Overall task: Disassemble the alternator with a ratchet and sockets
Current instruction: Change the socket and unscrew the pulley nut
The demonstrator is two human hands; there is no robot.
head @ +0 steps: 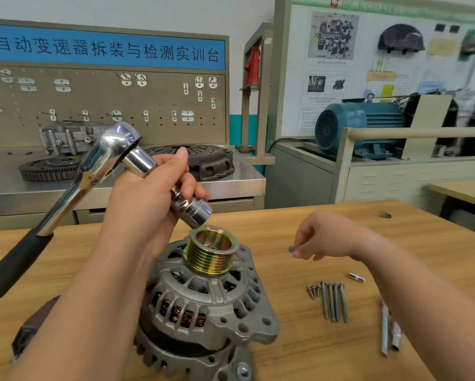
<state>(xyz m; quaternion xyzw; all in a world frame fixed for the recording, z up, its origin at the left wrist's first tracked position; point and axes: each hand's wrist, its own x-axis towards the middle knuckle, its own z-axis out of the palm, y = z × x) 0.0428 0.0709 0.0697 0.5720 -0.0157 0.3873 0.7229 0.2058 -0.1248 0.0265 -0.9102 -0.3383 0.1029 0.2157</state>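
Grey cast-metal alternator (pixel 203 306) stands pulley-up on wooden bench (pixel 258 221); L hand (pixel 145 196) grips chrome ratchet (pixel 98 160) by its ext. bar (pixel 140 163), steel socket (pixel 196 213) just above gold ribbed pulley (pixel 210 251); R hand (pixel 327 237) pinches small grey fastener (pixel 292 250), best parked beside long steel bolts (pixel 334 302).

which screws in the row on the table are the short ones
The screws at the row's left end, nearest the alternator; the bolts to their right are far longer.

Ahead of you a steel bench (pixel 230 184), on it a gearbox housing (pixel 65 137), a flywheel (pixel 46 169), a clutch cover (pixel 211 160), behind them a pegboard (pixel 93 105) under a blue sign (pixel 104 48), to your right a teal motor (pixel 360 125) before a wall poster (pixel 340 64)
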